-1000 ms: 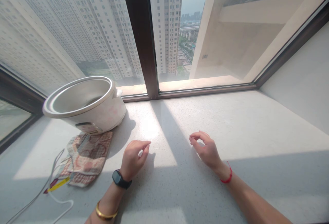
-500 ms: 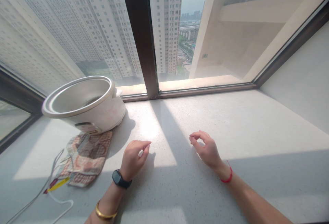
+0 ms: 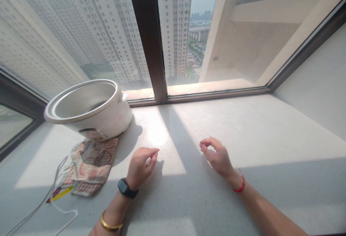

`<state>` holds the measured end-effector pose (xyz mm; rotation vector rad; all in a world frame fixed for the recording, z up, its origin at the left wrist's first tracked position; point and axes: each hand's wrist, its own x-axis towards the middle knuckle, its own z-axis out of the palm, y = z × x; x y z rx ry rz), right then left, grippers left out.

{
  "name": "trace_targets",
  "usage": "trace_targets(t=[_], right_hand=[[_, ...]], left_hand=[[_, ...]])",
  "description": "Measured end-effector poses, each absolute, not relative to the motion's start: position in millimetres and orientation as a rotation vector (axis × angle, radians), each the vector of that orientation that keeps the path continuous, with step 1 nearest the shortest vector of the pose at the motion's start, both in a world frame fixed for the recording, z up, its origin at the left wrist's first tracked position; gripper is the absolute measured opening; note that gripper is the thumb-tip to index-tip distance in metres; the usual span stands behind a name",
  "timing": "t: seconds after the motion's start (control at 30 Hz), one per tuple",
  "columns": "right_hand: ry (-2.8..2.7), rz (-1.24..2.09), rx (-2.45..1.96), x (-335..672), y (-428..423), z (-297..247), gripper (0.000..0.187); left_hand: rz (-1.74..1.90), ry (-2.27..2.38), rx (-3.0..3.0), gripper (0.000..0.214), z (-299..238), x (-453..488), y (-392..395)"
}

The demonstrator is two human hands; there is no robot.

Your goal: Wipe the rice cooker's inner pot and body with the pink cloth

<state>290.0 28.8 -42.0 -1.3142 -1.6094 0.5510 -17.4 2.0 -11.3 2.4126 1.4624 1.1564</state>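
At the far left of the sill [image 3: 251, 131], a cord [image 3: 76, 213] is laid in loose bends, with a yellow tag [image 3: 62, 193] seen beside it. Farther back, the pot [image 3: 108, 122] is set upright and uncovered near the window. A patterned cloth [image 3: 93, 167] is spread in front of it, up to the pot's base; whether its edge is tucked under cannot be told.

Right of the cloth and apart from it, the left hand [image 3: 142, 165] is curled, thumb and forefinger tips brought together with nothing seen between them. A watch [image 3: 127, 188] is worn on that wrist. Farther right, well apart from the pot and cloth, the right hand [image 3: 217, 156] is curled likewise, its tips drawn together on nothing visible. Whether the sill is touched by the hands cannot be told.

The stage is judged to be one of waiting, since nothing is gripped. For any grasp, the fingertips would need to be parted first; for the cloth or pot, the left hand is better placed and would have to be carried leftward.
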Motion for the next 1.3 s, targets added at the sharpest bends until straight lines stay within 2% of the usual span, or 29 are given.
trace_targets(t=[1.1,1.2,1.3], right_hand=[[-1.617,0.565,-1.33,290.1,29.2,-42.3,0.018],[-1.625,0.592,-1.349,282.9,26.6,-38.8,0.019],[-1.808,0.707,-1.313,261.7,27.0,-21.0,0.017]], left_hand=[[1.099,1.463,2.42,0.014,-10.8,-13.3,2.8],[1.241,1.446,2.441,0.016,-0.6,-15.0,-0.2],[1.594,1.671,2.423,0.018,23.0,-43.9,3.7]])
